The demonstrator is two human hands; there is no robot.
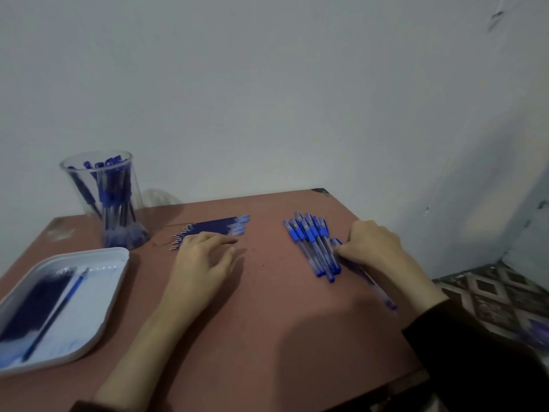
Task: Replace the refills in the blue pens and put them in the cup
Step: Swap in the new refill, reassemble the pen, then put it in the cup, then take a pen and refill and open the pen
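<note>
- My left hand (pixel 205 263) lies in the middle of the frame, fingers stretched out loosely and close together. The fingertips (pixel 228 243) rest on the near edge of the row of new refills (pixel 217 227); it grips nothing.
- My right hand (pixel 374 248) is at the right, fingers curled over and pinching one blue pen (pixel 386 298). The pen's capped end shows just left of my knuckles and its body runs out under my palm toward the lower right.
- My hands are well apart, with bare table (pixel 267 322) between them.
- The held pen lies just beside the pile of blue pens (pixel 312 242), which are fanned side by side on the tabletop, caps toward the top of the frame.
- The refills form a tight row, metal tips pointing left, between the cup and the pile.
- The clear plastic cup (pixel 135 188) stands upright at the upper left, at the table's far edge, with several capped pens (pixel 114 197) in it.
- A white tray (pixel 124 254) sits at the lower left, holding a blurred dark-blue heap of refills (pixel 32 304) and one single refill (pixel 59 307) lying apart from it.
- A dark sleeve (pixel 475 352) covers my right forearm.
</note>
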